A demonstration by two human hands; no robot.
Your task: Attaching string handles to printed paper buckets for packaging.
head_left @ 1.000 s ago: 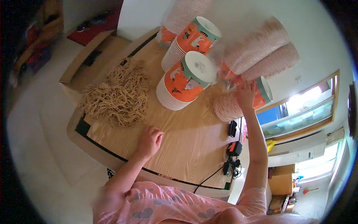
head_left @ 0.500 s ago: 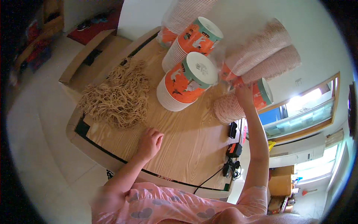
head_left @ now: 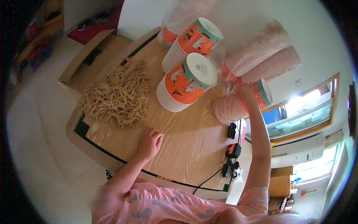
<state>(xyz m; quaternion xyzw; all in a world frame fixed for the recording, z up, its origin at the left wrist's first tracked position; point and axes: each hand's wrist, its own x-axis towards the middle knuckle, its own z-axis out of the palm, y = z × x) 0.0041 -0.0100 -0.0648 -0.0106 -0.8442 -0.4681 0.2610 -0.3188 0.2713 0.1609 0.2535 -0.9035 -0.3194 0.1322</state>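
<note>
On the right side of the table, my right hand (head_left: 247, 93) is at a tilted stack of paper buckets (head_left: 226, 109), with its fingers closed round the orange-and-green end bucket. The fingertips are partly hidden. My left hand (head_left: 150, 143) rests loosely curled near the table's front edge, and nothing shows in it. Beyond it on the left lies a tangled heap of tan twine (head_left: 117, 97). Between the heap and the right-hand stack stands another stack of orange paper buckets (head_left: 182, 84), bottoms up. A similar stack (head_left: 195, 41) stands just behind.
Tall plastic-wrapped stacks of buckets (head_left: 259, 50) lean at the back right, and one more (head_left: 184, 18) at the back. Black adapters and cables (head_left: 232, 158) lie along the table's right edge. The wooden table (head_left: 182, 145) has a dark-edged border; a wooden chair (head_left: 84, 61) stands at left.
My right hand has shifted slightly downward and right against the tilted stack. My left hand and the twine have not moved.
</note>
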